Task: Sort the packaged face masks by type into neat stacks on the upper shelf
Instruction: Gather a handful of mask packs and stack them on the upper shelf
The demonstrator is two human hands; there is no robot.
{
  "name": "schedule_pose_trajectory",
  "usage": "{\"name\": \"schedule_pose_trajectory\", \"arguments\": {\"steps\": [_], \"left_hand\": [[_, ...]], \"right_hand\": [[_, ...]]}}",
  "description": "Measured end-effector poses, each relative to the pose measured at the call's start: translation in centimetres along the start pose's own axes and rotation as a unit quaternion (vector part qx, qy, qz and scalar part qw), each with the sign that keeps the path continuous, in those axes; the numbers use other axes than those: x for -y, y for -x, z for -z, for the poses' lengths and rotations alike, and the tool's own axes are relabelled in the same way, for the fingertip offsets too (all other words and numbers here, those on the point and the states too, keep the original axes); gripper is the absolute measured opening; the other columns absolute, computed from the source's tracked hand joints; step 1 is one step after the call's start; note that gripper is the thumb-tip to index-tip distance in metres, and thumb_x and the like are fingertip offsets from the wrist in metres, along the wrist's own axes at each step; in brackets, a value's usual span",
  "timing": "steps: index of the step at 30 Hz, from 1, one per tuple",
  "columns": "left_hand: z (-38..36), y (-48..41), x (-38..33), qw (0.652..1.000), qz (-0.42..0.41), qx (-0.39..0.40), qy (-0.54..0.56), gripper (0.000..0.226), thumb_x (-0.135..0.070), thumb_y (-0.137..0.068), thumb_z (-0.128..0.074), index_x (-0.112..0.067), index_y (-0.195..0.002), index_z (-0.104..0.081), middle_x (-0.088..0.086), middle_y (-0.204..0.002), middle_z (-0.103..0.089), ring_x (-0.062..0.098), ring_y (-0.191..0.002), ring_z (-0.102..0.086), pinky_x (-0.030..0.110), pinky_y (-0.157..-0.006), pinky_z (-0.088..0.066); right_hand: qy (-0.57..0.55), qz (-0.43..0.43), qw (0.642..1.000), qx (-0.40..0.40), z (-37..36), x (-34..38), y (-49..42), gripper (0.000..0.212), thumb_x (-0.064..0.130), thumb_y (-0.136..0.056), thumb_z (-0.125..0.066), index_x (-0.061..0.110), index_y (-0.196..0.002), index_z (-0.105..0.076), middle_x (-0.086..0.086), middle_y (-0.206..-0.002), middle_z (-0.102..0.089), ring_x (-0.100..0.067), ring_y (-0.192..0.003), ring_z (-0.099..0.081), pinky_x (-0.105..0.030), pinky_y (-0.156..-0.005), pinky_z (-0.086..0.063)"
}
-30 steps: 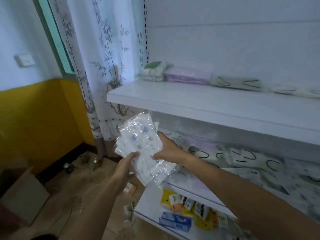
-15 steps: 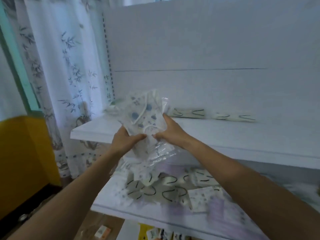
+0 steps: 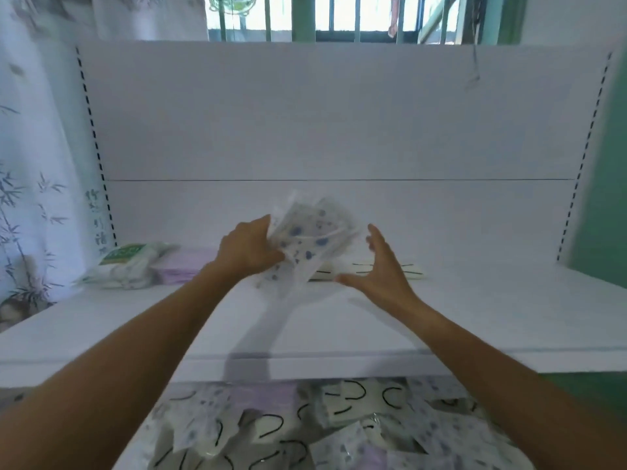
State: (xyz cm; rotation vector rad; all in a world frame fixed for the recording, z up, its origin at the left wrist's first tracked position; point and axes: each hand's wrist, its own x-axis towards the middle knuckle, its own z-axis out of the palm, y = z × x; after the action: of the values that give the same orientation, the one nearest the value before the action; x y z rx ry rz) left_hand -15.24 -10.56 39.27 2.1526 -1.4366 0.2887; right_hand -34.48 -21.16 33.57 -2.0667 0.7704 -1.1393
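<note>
My left hand (image 3: 249, 249) grips a bundle of clear-wrapped white masks with blue spots (image 3: 310, 237), held tilted just above the upper shelf (image 3: 475, 317). My right hand (image 3: 380, 266) is off the bundle, fingers spread, a little to its right. On the shelf's back left lie a green-labelled white pack stack (image 3: 130, 264) and a purple mask stack (image 3: 185, 269). A flat stack of white masks with black curved lines (image 3: 383, 271) lies behind my right hand, partly hidden.
The lower shelf (image 3: 305, 425) holds a jumble of black-line, blue-spotted and purple mask packs. A bamboo-print curtain (image 3: 37, 198) hangs at left, a green wall (image 3: 604, 184) at right, and a barred window (image 3: 339, 15) above the white back panel.
The bundle rose from below shelf height up over the upper shelf and moved right. My right hand let go of it and opened. The view tilted upward.
</note>
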Motion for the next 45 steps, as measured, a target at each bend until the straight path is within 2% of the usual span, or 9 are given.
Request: {"name": "schedule_pose_trajectory", "arguments": {"steps": [6, 12, 17, 22, 29, 35, 38, 40, 45], "left_hand": [[-4.0, -0.9, -4.8, 0.976, -0.057, 0.121, -0.17, 0.046, -0.033, -0.076, -0.065, -0.024, -0.118, -0.049, 0.004, -0.114, -0.057, 0.025, -0.105, -0.054, 0.036, -0.086, -0.04], [-4.6, -1.1, -4.6, 0.98, -0.127, 0.006, -0.152, 0.069, -0.042, -0.076, -0.067, -0.029, -0.134, -0.032, 0.001, -0.116, -0.06, 0.025, -0.107, -0.056, 0.033, -0.088, -0.036], [-7.0, 0.5, -1.1, 0.972, -0.013, -0.195, 0.132, 0.105, -0.056, -0.058, -0.08, -0.024, -0.142, -0.027, 0.003, -0.14, -0.044, 0.023, -0.127, -0.041, 0.043, -0.107, -0.033], [-10.2, 3.4, 0.9, 0.873, 0.127, -0.145, 0.449, 0.103, -0.038, -0.064, -0.08, -0.027, -0.144, -0.016, 0.002, -0.146, -0.031, 0.019, -0.131, -0.037, 0.028, -0.104, -0.032], [-11.0, 3.3, 1.9, 0.865, 0.1, -0.166, 0.464, 0.072, 0.008, -0.084, -0.051, -0.026, -0.138, -0.017, 0.006, -0.127, -0.05, 0.01, -0.091, -0.057, 0.013, -0.079, -0.041], [-10.9, 2.8, 1.9, 0.853, 0.173, -0.166, 0.464, 0.029, -0.022, -0.091, -0.058, -0.008, -0.115, -0.051, -0.003, -0.082, -0.055, 0.014, -0.079, -0.053, 0.003, -0.065, -0.037], [-11.1, 2.9, 1.9, 0.83, 0.134, -0.107, 0.53, 0.054, -0.041, -0.092, -0.049, -0.014, -0.138, -0.039, -0.001, -0.121, -0.053, 0.016, -0.115, -0.05, 0.024, -0.104, -0.035], [-10.9, 3.0, 1.6, 0.805, 0.115, -0.073, 0.577, 0.062, -0.036, -0.088, -0.049, -0.019, -0.144, -0.027, -0.004, -0.127, -0.046, 0.014, -0.117, -0.046, 0.03, -0.102, -0.034], [-11.5, 3.3, 1.3, 0.908, 0.019, -0.006, 0.417, 0.075, -0.006, -0.084, -0.061, -0.031, -0.141, -0.018, -0.004, -0.123, -0.047, 0.019, -0.107, -0.053, 0.03, -0.092, -0.045]], "right_hand": [[-0.023, -0.014, 0.996, 0.089, 2.1, -0.8, -1.0, 0.097, 0.017, -0.07, -0.082, 0.031, -0.146, -0.024, 0.005, -0.136, -0.04, -0.007, -0.119, -0.04, -0.017, -0.089, -0.035], [-0.124, -0.095, 0.988, 0.011, 2.1, -4.2, -1.9, 0.079, -0.008, -0.068, -0.074, 0.02, -0.135, -0.043, -0.001, -0.131, -0.047, -0.013, -0.116, -0.045, -0.019, -0.081, -0.042], [-0.223, -0.156, 0.962, -0.016, 0.7, -5.4, -2.4, 0.048, -0.008, -0.064, -0.074, 0.008, -0.107, -0.062, -0.008, -0.107, -0.069, -0.024, -0.103, -0.064, -0.033, -0.089, -0.049], [-0.273, -0.184, 0.944, -0.013, -2.2, -6.0, -1.1, 0.031, -0.01, -0.073, -0.067, 0.015, -0.091, -0.06, -0.003, -0.096, -0.068, -0.024, -0.093, -0.064, -0.025, -0.074, -0.048], [-0.257, -0.119, 0.959, -0.027, -2.5, -6.5, -0.9, 0.032, -0.005, -0.075, -0.071, 0.01, -0.102, -0.064, -0.004, -0.098, -0.068, -0.015, -0.088, -0.064, -0.018, -0.076, -0.05], [-0.267, -0.074, 0.96, -0.045, -2.1, -5.9, -0.3, 0.022, -0.004, -0.082, -0.065, 0.01, -0.1, -0.067, 0.003, -0.092, -0.069, -0.008, -0.087, -0.065, -0.012, -0.076, -0.051], [-0.318, -0.083, 0.944, -0.034, -2.0, -6.1, -0.2, 0.024, -0.005, -0.086, -0.06, 0.016, -0.097, -0.066, 0.001, -0.098, -0.069, -0.013, -0.094, -0.065, -0.024, -0.089, -0.05], [-0.319, -0.09, 0.944, -0.009, -2.1, -6.3, -0.3, 0.024, -0.001, -0.088, -0.06, 0.018, -0.102, -0.064, -0.002, -0.109, -0.068, -0.015, -0.103, -0.063, -0.031, -0.097, -0.047], [-0.235, -0.123, 0.963, 0.042, -3.0, -6.8, -0.8, 0.076, 0.001, -0.073, -0.075, 0.023, -0.137, -0.039, 0.002, -0.133, -0.052, -0.016, -0.121, -0.052, -0.032, -0.104, -0.041]]}}
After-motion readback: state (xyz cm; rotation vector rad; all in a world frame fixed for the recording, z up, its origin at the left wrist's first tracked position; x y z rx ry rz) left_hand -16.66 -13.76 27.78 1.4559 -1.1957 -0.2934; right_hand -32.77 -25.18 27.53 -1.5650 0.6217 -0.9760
